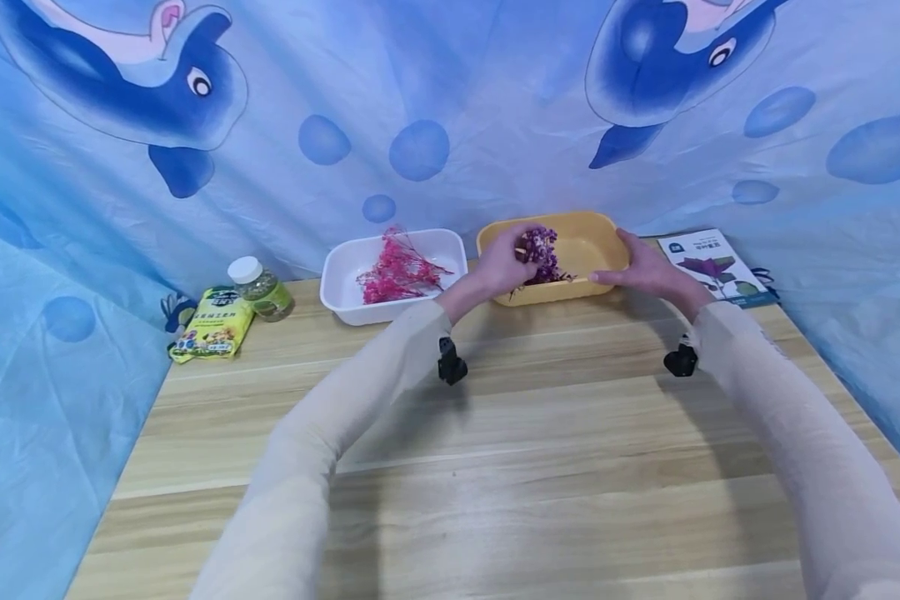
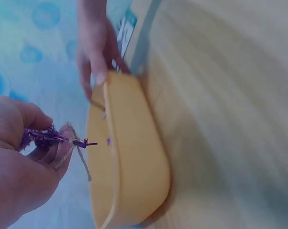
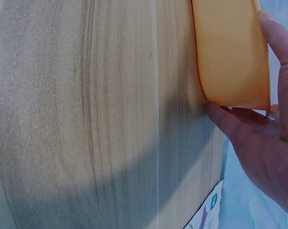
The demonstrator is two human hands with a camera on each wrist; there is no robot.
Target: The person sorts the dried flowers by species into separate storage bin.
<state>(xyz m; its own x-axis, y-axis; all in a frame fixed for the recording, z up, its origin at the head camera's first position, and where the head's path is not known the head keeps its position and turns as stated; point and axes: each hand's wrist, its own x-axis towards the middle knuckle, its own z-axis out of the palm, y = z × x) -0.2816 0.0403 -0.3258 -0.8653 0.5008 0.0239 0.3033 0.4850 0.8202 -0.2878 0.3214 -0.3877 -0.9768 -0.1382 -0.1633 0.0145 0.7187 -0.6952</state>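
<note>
My left hand (image 1: pixel 504 265) pinches a bunch of purple dried flowers (image 1: pixel 542 254) over the left part of a yellow plastic tub (image 1: pixel 570 290). In the left wrist view the flower stems (image 2: pixel 82 143) are bound with a thin string, whose ends stick out past the fingers. My right hand (image 1: pixel 645 271) grips the right end of the tub, its thumb at the front rim and fingers round the far side. The right wrist view shows those fingers (image 3: pixel 225 121) against the tub's end. Small purple bits cling to the tub's rim.
Left of the tub stands a white tub (image 1: pixel 363 313) with pink dried flowers (image 1: pixel 397 271). Farther left are a white-capped jar (image 1: pixel 266 293) and a yellow packet (image 1: pixel 217 323). A printed booklet (image 1: pixel 708 262) lies right of the yellow tub. A blue curtain hangs behind the wooden table (image 1: pixel 495 467).
</note>
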